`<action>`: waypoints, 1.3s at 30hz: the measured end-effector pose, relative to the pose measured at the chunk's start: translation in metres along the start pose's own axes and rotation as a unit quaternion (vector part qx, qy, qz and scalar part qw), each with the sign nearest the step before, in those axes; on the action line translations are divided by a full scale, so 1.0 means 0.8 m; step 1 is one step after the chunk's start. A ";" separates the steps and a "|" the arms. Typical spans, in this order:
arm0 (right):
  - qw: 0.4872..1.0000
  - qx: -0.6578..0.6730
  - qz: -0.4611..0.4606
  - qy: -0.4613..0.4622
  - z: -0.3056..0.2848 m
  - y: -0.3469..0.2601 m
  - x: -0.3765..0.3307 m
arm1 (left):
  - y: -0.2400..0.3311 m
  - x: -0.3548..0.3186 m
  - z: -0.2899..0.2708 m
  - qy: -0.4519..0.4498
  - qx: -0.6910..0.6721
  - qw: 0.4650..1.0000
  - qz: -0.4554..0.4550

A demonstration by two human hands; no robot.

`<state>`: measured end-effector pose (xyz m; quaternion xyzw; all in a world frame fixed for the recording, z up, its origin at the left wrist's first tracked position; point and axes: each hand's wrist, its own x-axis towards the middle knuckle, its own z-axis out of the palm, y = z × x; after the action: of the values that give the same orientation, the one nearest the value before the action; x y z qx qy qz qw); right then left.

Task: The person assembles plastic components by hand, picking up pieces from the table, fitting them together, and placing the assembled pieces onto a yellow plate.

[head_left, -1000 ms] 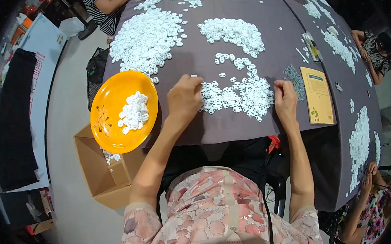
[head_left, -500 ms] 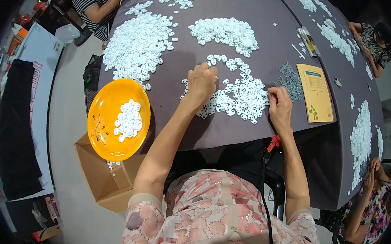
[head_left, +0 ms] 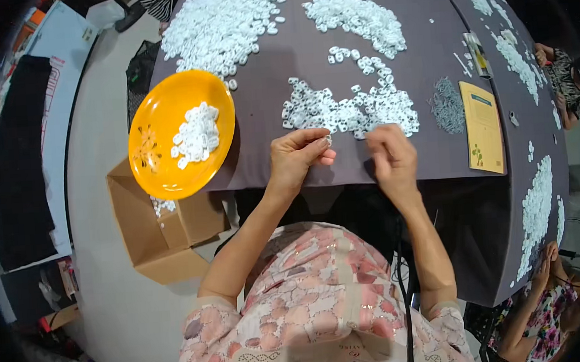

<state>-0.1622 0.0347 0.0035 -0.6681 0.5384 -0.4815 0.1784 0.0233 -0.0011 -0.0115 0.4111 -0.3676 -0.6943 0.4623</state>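
Observation:
My left hand (head_left: 300,159) is above the near table edge, thumb and forefinger pinched on a small white plastic piece (head_left: 329,140). To its right, my right hand (head_left: 393,157) has curled fingers smeared by motion, so whether it holds anything does not show. Just beyond both hands lies a loose heap of small white plastic pieces with dark holes (head_left: 339,110). A pile of thin grey nail-like bits (head_left: 447,106) sits to the right of that heap. At the left edge, an orange oval plate (head_left: 157,104) carries a mound of white pieces (head_left: 197,132).
Larger piles of white pieces (head_left: 222,24) cover the far left, with another pile (head_left: 360,23) at far centre. A yellow booklet (head_left: 482,126) lies at right. Below the plate, an open cardboard box (head_left: 202,217) stands on the floor. Other people (head_left: 525,319) sit along the right side.
My left hand has drawn back from the heap toward the table edge, pinching a piece. My right hand has left the heap's right side and come closer to the left. The view has shifted.

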 end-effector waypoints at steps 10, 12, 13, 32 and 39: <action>0.957 0.256 0.123 -0.059 0.069 -0.003 -0.005 | -0.018 -0.004 -0.015 0.006 -0.006 0.999 0.040; 0.955 0.253 0.133 -0.072 0.069 0.001 -0.007 | -0.018 -0.007 -0.015 0.016 0.005 0.999 0.048; 0.955 0.251 0.139 -0.074 0.068 0.001 -0.007 | -0.018 -0.007 -0.016 0.006 0.006 0.999 0.047; 0.966 0.219 0.110 -0.083 0.072 0.002 -0.007 | -0.023 -0.007 -0.017 0.006 0.057 0.996 0.068; 0.962 0.239 0.110 -0.067 0.073 0.001 -0.010 | -0.024 -0.006 -0.016 0.001 0.062 0.996 0.068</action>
<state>-0.1136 0.0251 -0.0285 -0.5733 0.4644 -0.5278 0.4208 0.0294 0.0077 -0.0327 0.4141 -0.4365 -0.6368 0.4822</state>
